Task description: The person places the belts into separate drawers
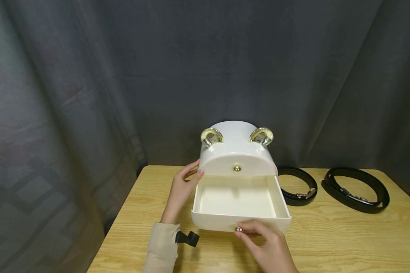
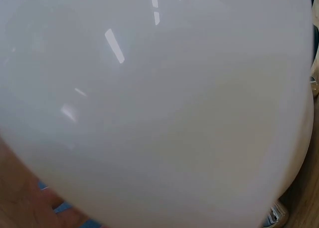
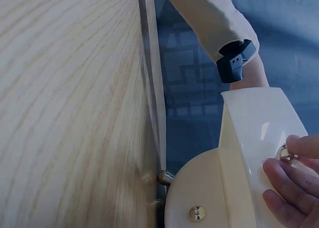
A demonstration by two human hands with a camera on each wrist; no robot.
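Observation:
A glossy white storage box (image 1: 237, 151) with two gold ear-shaped ornaments (image 1: 211, 136) stands on a wooden table (image 1: 345, 235). Its lower drawer (image 1: 237, 201) is pulled out and shows nothing inside. My right hand (image 1: 242, 232) pinches the small gold drawer knob (image 1: 238, 228) at the front; in the right wrist view the fingertips (image 3: 294, 178) sit on the drawer front (image 3: 254, 133). With fingers extended, my left hand (image 1: 193, 172) rests against the box's left side. The white box wall (image 2: 159, 98) fills the left wrist view.
Two coiled black belts (image 1: 297, 185) (image 1: 357, 189) lie on the table to the right of the box. A dark grey curtain (image 1: 89, 76) hangs behind and to the left. The table's left edge (image 1: 123, 216) runs close to my left sleeve (image 1: 162, 246).

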